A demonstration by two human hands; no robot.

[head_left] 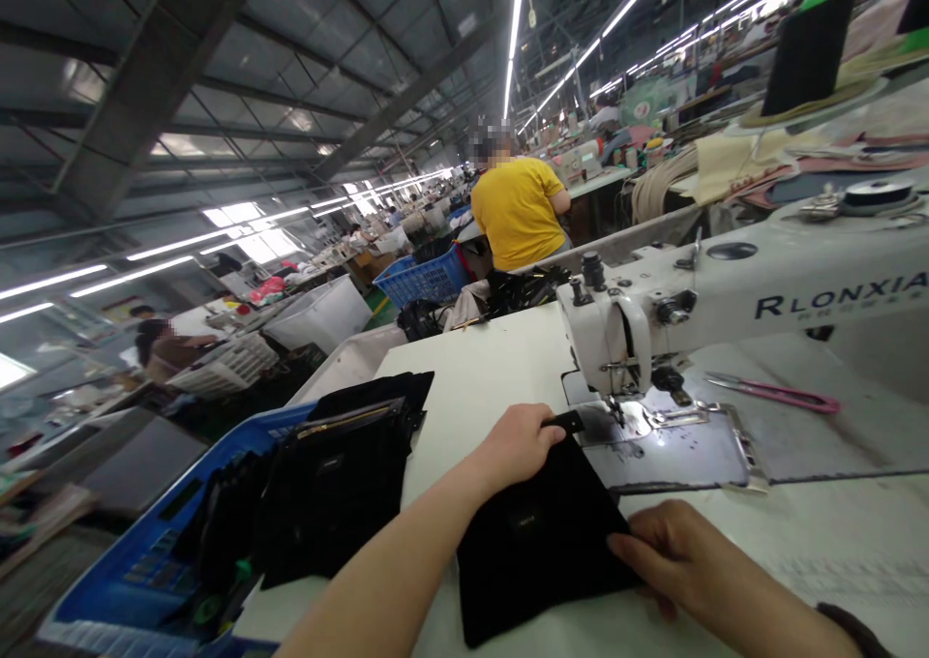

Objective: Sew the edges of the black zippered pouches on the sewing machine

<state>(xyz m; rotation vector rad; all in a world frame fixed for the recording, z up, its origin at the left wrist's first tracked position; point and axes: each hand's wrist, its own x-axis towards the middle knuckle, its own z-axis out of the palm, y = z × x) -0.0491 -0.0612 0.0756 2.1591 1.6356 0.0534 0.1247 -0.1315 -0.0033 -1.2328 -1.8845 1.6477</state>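
A black fabric piece (537,542) with a small label lies on the pale sewing table, just in front of the sewing machine (616,339). My left hand (519,445) pinches its upper end, where a short black strip (564,423) sticks out toward the needle area. At the right edge of the fabric, my right hand (672,552) grips it between thumb and fingers. The cloth appears to lie apart from the needle. Left of my forearm rests a stack of similar black pieces (330,474), the top one with a zipper.
Pink-handled snips (776,392) lie on the machine bed at right. A blue basket (94,590) with dark items stands at the table's left. Beyond the table, a person in a yellow shirt (519,213) sits facing away, near another blue basket (425,276).
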